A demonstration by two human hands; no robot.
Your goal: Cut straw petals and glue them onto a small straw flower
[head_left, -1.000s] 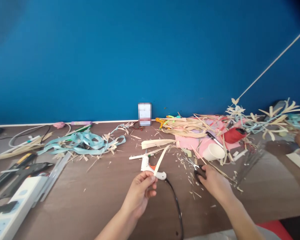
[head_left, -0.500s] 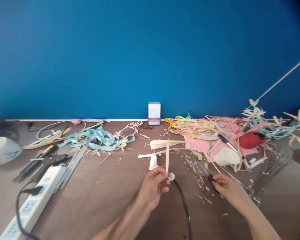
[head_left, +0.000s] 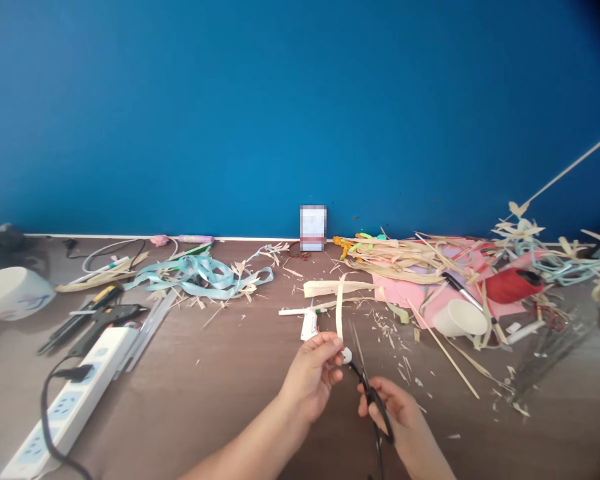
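My left hand (head_left: 313, 375) pinches the lower end of a pale leaf strip (head_left: 339, 310) that stands upright above the brown table (head_left: 220, 393). My right hand (head_left: 403, 417) grips black-handled scissors (head_left: 367, 377), their thin blades pointing up beside the strip. A white glue gun (head_left: 307, 323) lies just behind my left hand, its black cord (head_left: 377, 443) running toward me under my right hand.
A white power strip (head_left: 75, 400), black tools and a ruler lie at the left, with a white bowl (head_left: 10, 293) at the far left. Light blue ribbon (head_left: 200, 273) sits mid-left. Dried leaf strips, pink paper, a white cup (head_left: 455, 319) and a red spool (head_left: 510, 285) crowd the right.
My right hand has lifted the scissors off the table at the right and brought them in beside the strip. The strip has turned from slanted to upright. The view has shifted left.
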